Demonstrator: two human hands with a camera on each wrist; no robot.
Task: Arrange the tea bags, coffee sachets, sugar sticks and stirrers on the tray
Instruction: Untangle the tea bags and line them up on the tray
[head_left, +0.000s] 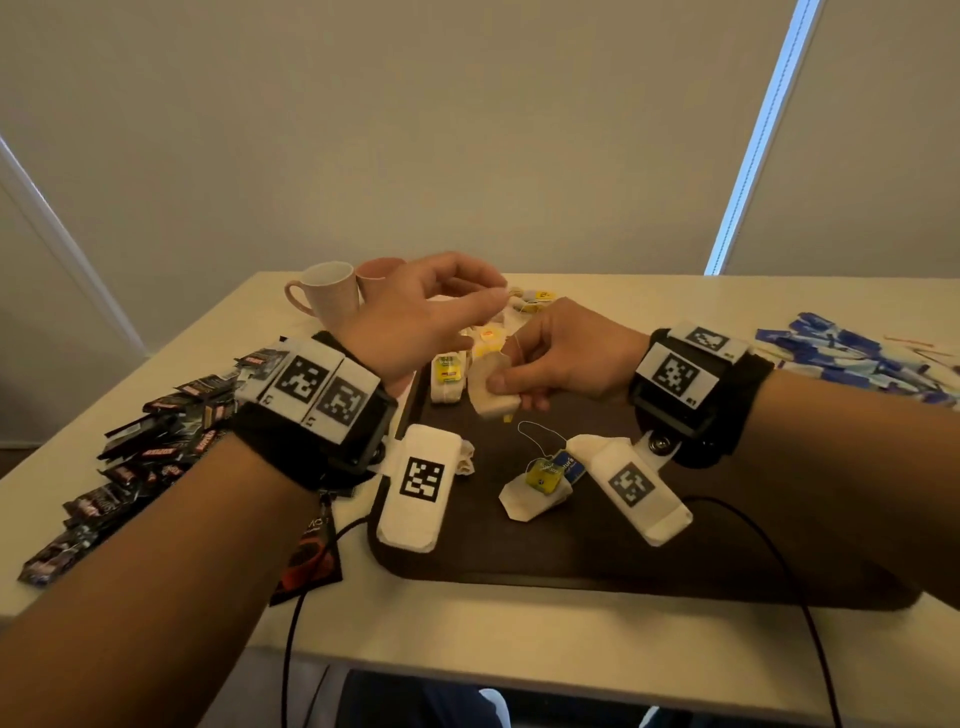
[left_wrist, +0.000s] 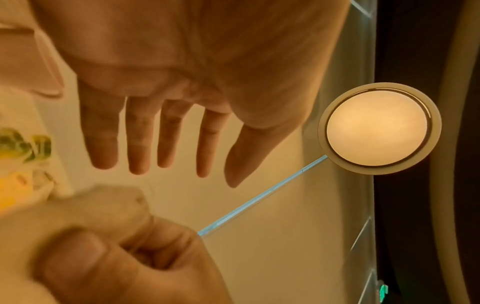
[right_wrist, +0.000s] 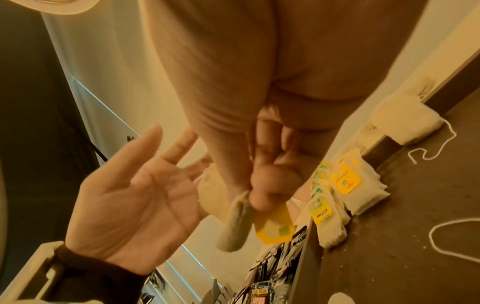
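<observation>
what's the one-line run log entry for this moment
phase: tea bags | right hand: pinches tea bag above tray | left hand: open, beside it | coffee sachets: off tray

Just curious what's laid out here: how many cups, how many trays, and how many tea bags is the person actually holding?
cups: 2
tray: 1
held tea bag: 1
total: 4

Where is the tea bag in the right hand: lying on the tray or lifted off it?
Lifted: the right hand pinches the tea bag above the tray.
</observation>
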